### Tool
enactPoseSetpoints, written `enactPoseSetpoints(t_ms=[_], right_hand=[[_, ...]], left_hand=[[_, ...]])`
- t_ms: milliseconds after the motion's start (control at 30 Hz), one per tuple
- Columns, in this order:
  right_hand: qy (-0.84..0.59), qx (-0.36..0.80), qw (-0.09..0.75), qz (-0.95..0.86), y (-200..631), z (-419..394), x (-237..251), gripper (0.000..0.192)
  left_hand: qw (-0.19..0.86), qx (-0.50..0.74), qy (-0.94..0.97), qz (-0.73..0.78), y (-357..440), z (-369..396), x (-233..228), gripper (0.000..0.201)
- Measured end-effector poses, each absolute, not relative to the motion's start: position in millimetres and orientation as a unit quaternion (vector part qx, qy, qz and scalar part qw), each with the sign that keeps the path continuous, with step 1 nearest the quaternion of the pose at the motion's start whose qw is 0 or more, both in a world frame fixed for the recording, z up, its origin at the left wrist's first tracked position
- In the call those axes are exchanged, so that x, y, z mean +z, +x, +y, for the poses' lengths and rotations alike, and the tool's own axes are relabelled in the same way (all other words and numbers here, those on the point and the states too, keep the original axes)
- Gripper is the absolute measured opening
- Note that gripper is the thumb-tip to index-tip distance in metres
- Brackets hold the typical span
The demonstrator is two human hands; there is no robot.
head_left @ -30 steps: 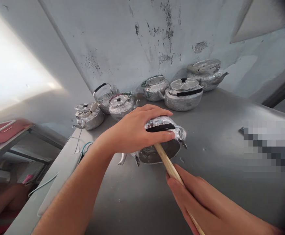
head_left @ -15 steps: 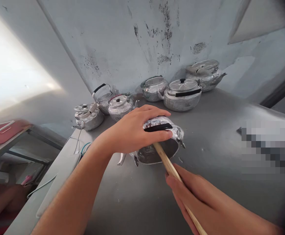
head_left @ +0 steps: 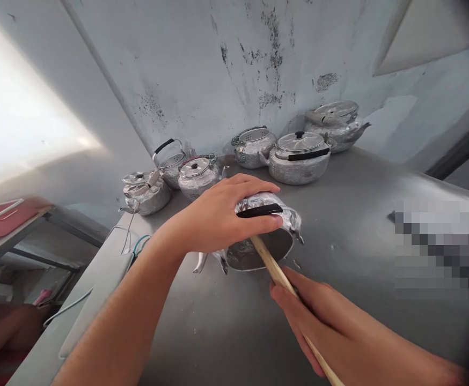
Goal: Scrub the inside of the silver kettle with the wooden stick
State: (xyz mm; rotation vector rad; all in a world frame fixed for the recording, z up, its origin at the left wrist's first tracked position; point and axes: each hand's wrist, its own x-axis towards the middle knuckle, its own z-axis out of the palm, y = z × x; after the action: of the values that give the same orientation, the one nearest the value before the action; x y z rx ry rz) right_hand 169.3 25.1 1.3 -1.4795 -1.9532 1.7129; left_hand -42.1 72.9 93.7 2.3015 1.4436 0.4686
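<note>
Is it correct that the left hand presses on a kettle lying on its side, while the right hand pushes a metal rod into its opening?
Not quite. The head view shows the left hand pressing on the tipped aluminium kettle, but the right hand holds a wooden stick, not a metal rod, and its end goes into the kettle's opening.

Silver and pale wood

We see a dimpled silver aluminium kettle [head_left: 264, 228] with a black handle strip [head_left: 259, 212], and a tan wooden stick [head_left: 277, 276].

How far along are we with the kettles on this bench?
Done: cannot tell. In hand: left hand pins a tipped silver aluminium kettle on the grey table; right hand pushes a wooden stick inside. Six more kettles wait by the wall.
</note>
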Motion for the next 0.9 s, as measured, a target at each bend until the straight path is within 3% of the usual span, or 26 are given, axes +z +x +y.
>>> enactPoseSetpoints(t_ms=[900], right_hand=[[-0.488, 0.568, 0.046, -0.661, 172.7, 26.5, -3.2, 0.044]], left_hand=[[0.193, 0.165, 0.819, 0.514, -43.4, 74.4, 93.9, 0.053]])
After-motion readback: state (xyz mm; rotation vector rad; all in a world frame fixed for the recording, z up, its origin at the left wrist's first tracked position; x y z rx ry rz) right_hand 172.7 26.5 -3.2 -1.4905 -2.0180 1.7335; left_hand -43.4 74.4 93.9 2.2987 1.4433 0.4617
